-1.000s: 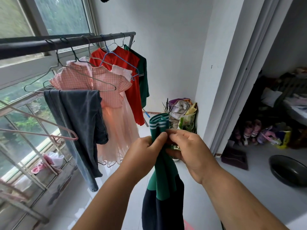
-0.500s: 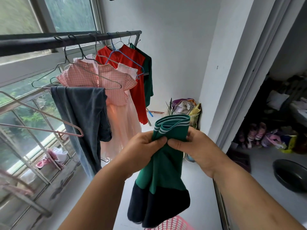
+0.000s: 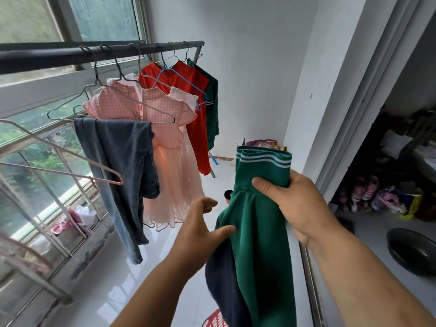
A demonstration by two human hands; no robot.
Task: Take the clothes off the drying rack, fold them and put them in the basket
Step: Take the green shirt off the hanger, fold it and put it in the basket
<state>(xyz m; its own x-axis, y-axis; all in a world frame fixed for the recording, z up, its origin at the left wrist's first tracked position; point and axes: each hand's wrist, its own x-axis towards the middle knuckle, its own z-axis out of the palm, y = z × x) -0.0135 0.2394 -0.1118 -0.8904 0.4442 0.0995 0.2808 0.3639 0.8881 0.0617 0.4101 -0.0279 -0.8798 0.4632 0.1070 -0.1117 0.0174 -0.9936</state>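
A green garment [image 3: 262, 232] with a white-striped ribbed band and a navy lower part hangs in front of me. My right hand [image 3: 290, 204] grips it just under the band. My left hand [image 3: 200, 230] is lower and to the left, fingers loose, thumb touching the fabric's left edge. On the drying rack bar [image 3: 70, 54] hang grey jeans [image 3: 122, 166], a pink checked dress [image 3: 162, 142], a red garment [image 3: 195, 109] and a green one [image 3: 212, 109]. A corner of the pink basket [image 3: 213, 318] peeks out at the bottom.
Empty hangers [image 3: 70, 166] stick out at left by the window grille. Bags [image 3: 266, 143] sit in the far corner. At right, a doorway opens onto shoes [image 3: 368, 192] and a dark basin [image 3: 412, 251] on the floor.
My left hand has let go of the garment's band and dropped down to its left edge. The right hand still holds the top, and the garment now hangs longer.
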